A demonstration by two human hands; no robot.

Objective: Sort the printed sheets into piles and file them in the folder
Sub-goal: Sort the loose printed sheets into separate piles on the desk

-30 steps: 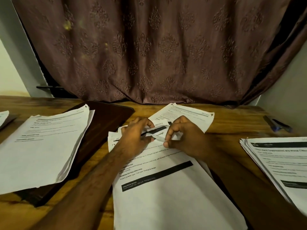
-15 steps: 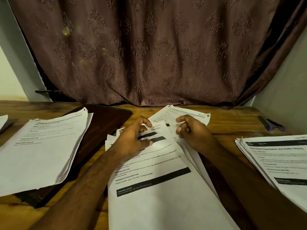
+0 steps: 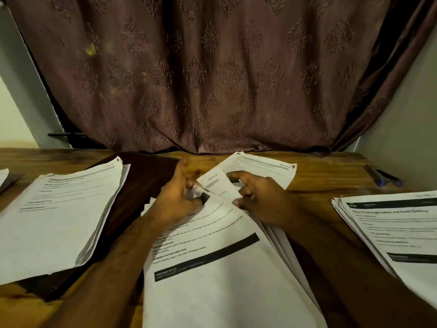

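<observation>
The left hand (image 3: 179, 200) lay at the far end of the middle stack (image 3: 212, 268), its thumb and curled fingers pinching the upper left corner of the top sheet (image 3: 222, 188), which was bent up there. The right hand (image 3: 260, 197) rested just to the right on the same stack, its fingers loosely spread, the forefinger stretched out over the far part of the lifted sheet and the thumb down on the paper; whether it gripped anything could not be told. Both forearms ran back toward the near edge.

The middle stack was fanned, several sheet edges showing along its right side, with black bars and lines of print on top. Just beyond the hands, 1 more printed sheet (image 3: 262, 165) lay skewed on the wooden table (image 3: 331, 176).

To the left, a second pile (image 3: 59, 216) rested partly on the dark brown folder (image 3: 144, 181), which lay flat, its far right corner close to the left hand. A third pile (image 3: 392, 233) lay at the right edge, headed by a black band. At the far left, the corner of another paper (image 3: 3, 175) just showed.

A blue pen (image 3: 384, 177) lay far right on the table. Behind it all hung a patterned brown curtain (image 3: 212, 74).
</observation>
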